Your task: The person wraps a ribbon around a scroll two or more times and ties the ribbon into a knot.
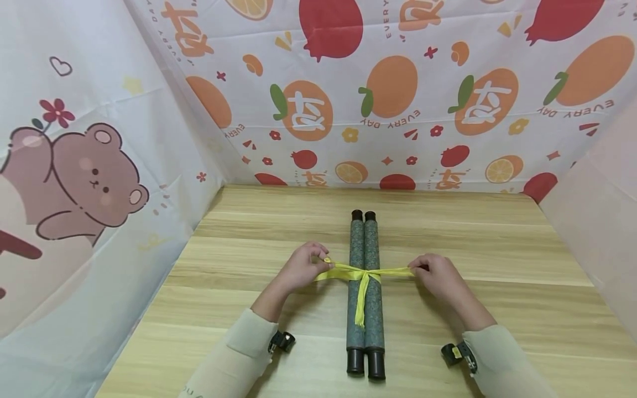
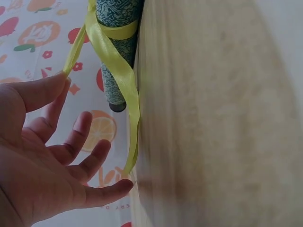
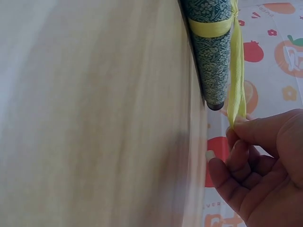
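Observation:
Two green patterned scroll rolls with dark end knobs lie side by side on the wooden table. A yellow ribbon passes around both and crosses in a knot or loop on top, one strand hanging down over them. To the left of the rolls, my left hand pinches a ribbon strand between thumb and index finger; its other fingers are spread, near a loose ribbon length. On the opposite side, my right hand pinches another ribbon end with thumb and index finger. Both strands look stretched outward.
The wooden table extends around the rolls. A fruit-print cloth stands behind it, a bear-print cloth on the left and a pale cloth on the right.

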A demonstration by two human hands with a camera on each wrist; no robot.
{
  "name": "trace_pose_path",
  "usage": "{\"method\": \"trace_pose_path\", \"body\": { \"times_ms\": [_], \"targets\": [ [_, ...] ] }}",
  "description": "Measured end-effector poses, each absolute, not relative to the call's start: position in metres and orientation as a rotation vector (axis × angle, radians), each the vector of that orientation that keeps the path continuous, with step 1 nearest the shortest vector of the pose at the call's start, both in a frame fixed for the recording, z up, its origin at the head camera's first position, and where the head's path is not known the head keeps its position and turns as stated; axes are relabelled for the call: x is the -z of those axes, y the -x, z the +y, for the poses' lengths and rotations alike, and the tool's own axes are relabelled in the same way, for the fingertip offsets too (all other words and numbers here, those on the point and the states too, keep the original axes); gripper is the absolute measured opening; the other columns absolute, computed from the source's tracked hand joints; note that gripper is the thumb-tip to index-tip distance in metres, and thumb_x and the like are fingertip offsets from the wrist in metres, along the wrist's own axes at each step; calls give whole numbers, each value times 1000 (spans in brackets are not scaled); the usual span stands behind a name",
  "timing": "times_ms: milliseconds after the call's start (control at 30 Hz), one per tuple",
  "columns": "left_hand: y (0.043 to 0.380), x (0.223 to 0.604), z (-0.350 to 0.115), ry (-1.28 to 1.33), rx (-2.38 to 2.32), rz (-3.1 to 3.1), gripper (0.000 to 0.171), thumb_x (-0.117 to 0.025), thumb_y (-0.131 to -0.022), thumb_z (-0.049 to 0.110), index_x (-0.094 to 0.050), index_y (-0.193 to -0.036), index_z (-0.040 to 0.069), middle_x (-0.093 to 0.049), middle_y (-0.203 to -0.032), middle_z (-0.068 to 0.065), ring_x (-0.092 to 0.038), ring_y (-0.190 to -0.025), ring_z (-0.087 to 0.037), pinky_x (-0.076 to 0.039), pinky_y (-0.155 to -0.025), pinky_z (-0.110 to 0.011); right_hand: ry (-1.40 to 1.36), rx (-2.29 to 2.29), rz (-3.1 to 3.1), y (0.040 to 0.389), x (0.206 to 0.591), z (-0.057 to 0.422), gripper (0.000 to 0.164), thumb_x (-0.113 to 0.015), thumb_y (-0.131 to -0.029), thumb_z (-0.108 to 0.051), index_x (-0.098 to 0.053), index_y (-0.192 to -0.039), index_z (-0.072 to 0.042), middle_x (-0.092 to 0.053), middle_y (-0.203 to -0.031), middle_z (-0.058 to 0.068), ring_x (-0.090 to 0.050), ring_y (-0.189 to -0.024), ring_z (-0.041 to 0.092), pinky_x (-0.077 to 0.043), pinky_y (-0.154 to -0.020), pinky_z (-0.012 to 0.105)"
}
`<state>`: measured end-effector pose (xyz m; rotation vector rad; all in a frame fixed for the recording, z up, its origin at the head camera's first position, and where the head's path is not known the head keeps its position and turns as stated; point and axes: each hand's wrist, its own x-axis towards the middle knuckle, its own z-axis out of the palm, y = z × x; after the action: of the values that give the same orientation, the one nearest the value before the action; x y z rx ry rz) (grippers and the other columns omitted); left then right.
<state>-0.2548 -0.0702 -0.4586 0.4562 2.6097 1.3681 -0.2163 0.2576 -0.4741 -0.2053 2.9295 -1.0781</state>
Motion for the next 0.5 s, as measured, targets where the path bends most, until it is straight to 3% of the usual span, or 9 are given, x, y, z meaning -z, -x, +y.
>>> {"method": "trace_pose_path", "body": {
  "times_ms": [233,500],
  "targets": [
    [261,451,-68,-424,-1323,2653,12,-72,-80,21,-66,-73,15,-61,-115,-10,-48,-113,-31,-31,-103,-62,222,1115,2981,224,464,254,17,-57,-91,-11,-71,-101,-6,-70,-103,15,-61,-91,23,-54,-76,45],
    [276,441,-58,-453,-1275,2661,13,-70,-83,25,-67,-77,14,-59,-120,-11,-47,-117,-27,-37,-102,-55,201,1187,2940,237,456,248,24,-55,-93,-13,-67,-112,-5,-67,-109,17,-60,-93,24,-54,-76,44]
  ]
}}
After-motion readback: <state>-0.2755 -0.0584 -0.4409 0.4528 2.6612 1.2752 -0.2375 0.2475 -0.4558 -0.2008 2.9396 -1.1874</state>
